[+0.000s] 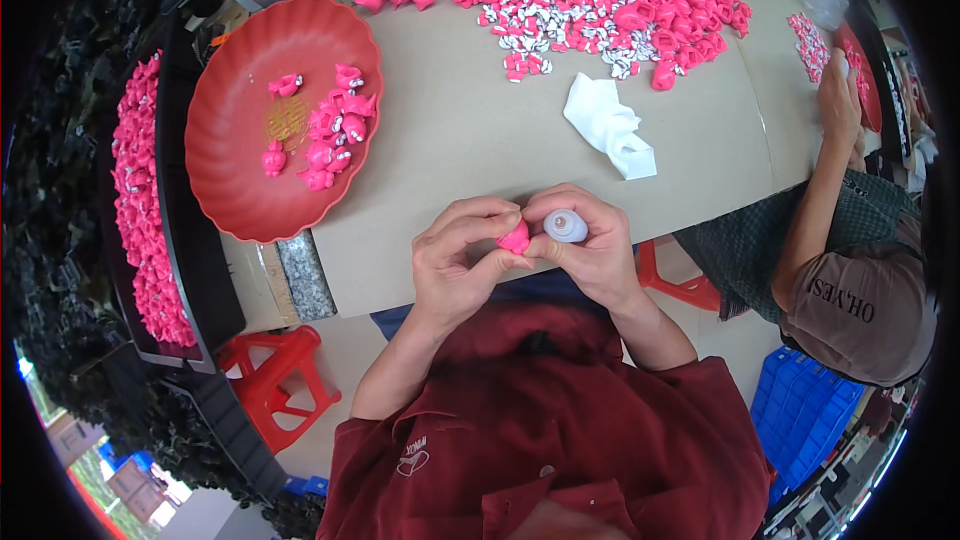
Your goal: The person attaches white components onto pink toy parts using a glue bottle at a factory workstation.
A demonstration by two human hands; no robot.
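Close to the table's near edge, my left hand (465,252) pinches a small pink plastic piece (515,238) between thumb and fingers. Beside it, my right hand (590,245) is closed around a small whitish bottle (565,226), its nozzle end facing up. The two hands nearly touch at the fingertips. A crumpled white cloth (608,126) lies on the table beyond my right hand. To the left, a red scalloped plate (225,180) carries several pink assembled figures (335,125). A heap of hollow pink parts (690,0) and small white-and-pink pieces (560,15) spreads across the far side.
A black tray (205,270) full of pink pieces (145,210) stands at the far left. Red stools (285,380) are under the table's near side. At the right, a co-worker (850,280) sits by another red plate (868,80); a blue crate (805,410) is on the floor.
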